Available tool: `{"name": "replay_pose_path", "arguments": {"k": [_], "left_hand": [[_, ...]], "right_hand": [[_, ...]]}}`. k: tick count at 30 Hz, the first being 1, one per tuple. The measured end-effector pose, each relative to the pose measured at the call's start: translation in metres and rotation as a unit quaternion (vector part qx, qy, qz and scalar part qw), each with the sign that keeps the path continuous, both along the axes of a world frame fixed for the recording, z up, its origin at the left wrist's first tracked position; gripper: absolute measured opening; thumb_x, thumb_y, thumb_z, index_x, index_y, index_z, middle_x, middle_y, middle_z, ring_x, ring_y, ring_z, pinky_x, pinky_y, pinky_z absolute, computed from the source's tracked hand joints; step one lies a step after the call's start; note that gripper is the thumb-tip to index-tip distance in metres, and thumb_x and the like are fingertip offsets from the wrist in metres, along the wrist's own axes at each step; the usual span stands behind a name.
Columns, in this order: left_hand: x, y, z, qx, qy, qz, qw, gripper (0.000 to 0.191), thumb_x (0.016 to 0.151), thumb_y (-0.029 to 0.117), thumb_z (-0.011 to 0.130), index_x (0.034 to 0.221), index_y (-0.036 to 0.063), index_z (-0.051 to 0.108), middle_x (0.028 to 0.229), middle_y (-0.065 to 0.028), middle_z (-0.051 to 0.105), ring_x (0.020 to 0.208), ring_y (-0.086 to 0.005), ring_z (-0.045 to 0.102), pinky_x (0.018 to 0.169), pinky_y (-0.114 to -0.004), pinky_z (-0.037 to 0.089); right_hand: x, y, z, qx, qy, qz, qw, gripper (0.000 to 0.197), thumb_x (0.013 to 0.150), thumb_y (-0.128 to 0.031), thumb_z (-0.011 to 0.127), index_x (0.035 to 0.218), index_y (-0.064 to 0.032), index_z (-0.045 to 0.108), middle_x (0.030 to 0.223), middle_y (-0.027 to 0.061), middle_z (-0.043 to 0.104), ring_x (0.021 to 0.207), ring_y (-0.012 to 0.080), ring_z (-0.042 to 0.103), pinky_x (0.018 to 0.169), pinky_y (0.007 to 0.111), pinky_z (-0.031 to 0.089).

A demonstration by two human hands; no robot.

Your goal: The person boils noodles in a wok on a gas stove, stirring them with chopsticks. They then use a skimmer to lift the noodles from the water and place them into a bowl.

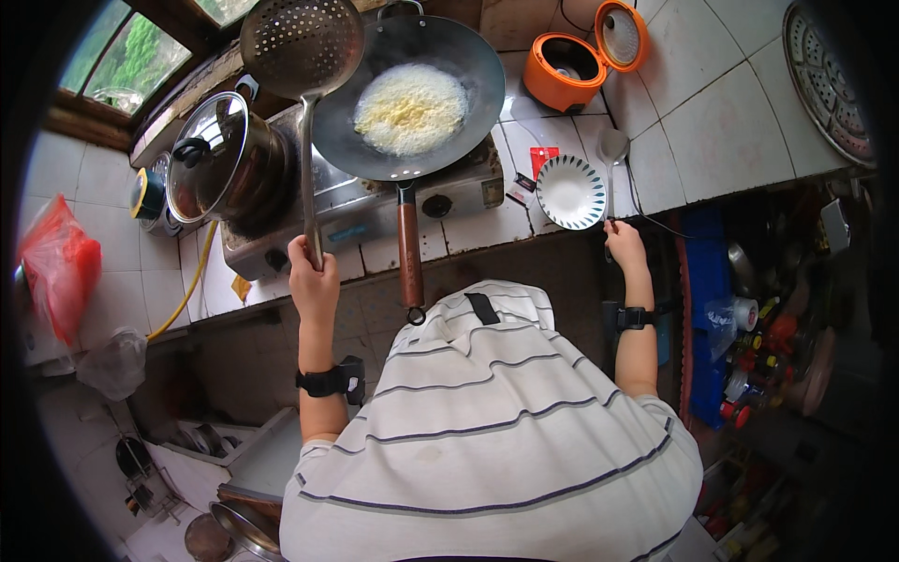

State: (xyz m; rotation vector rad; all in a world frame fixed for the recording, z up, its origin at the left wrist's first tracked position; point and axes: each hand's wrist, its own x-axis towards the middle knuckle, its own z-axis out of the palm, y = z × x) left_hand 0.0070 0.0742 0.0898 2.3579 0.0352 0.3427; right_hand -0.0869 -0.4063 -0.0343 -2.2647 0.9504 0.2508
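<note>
My left hand (314,281) grips the handle of a large perforated metal skimmer (302,46), its round head raised over the left edge of the wok. Foamy yellow food (411,109), perhaps egg, bubbles in the middle of the dark wok (477,91). The wok sits on a metal gas stove (463,186), its wooden handle (409,246) pointing toward me. On the right, my right hand (625,244) is closed around the handle end of a metal spatula (613,146), which lies on the tiled counter. Beside it is a white bowl with green rim marks (570,193).
A lidded pot (225,161) occupies the left burner. An orange rice cooker (565,74), lid up, stands at the back right. Small red packets (542,160) lie by the bowl. A yellow hose (186,288) runs down left. Bottles and jars (758,358) crowd a blue shelf (706,316).
</note>
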Motion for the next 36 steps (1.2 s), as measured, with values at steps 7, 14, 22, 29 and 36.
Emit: {"name": "replay_pose_path", "arguments": {"k": [7,14,22,29,36], "left_hand": [[0.0,0.008,0.0,0.014,0.02,0.011,1.0,0.024,0.073,0.005,0.051,0.096,0.0032,0.044,0.07,-0.0076,0.051,0.06,-0.0182,0.052,0.059,-0.027,0.042],[-0.001,0.008,0.0,0.01,0.049,-0.007,0.999,0.024,0.073,0.004,0.053,0.095,0.0026,0.045,0.07,-0.0056,0.05,0.06,-0.0129,0.049,0.059,-0.024,0.041],[0.0,0.006,-0.001,-0.038,0.02,-0.021,0.999,0.022,0.073,0.001,0.052,0.095,0.0022,0.045,0.067,-0.0012,0.046,0.057,-0.0078,0.043,0.055,-0.02,0.038],[0.0,0.003,-0.003,-0.034,0.014,-0.026,0.999,0.023,0.073,0.002,0.053,0.095,0.0027,0.046,0.067,-0.0016,0.047,0.056,-0.0077,0.042,0.054,-0.02,0.037],[-0.005,-0.001,-0.002,-0.015,0.013,-0.015,1.0,0.025,0.072,0.002,0.054,0.095,0.0029,0.046,0.068,-0.0036,0.05,0.058,-0.0093,0.047,0.056,-0.021,0.04]], "right_hand": [[0.015,-0.001,-0.076,0.286,-0.07,-0.26,0.919,0.041,0.079,-0.041,0.053,0.09,-0.0024,0.052,0.069,0.0122,0.06,0.032,0.0117,0.038,0.03,0.022,0.021],[0.025,-0.014,-0.088,0.304,-0.187,-0.281,0.891,0.006,0.072,-0.007,0.056,0.075,-0.003,0.053,0.052,-0.0027,0.04,0.032,0.0059,0.028,0.032,0.022,0.016],[-0.051,-0.05,-0.048,0.295,-0.149,-0.271,0.904,0.014,0.069,-0.006,0.059,0.082,-0.001,0.056,0.064,0.0022,0.054,0.034,0.005,0.034,0.031,0.02,0.017],[-0.069,-0.042,-0.046,0.307,-0.1,-0.221,0.92,0.013,0.069,-0.004,0.06,0.08,0.0015,0.057,0.063,0.0031,0.055,0.036,0.0065,0.037,0.032,0.021,0.02],[-0.03,-0.019,-0.064,0.283,-0.071,-0.185,0.938,0.013,0.069,-0.008,0.059,0.079,0.0002,0.058,0.055,-0.0011,0.049,0.036,0.0066,0.036,0.034,0.022,0.022]]}}
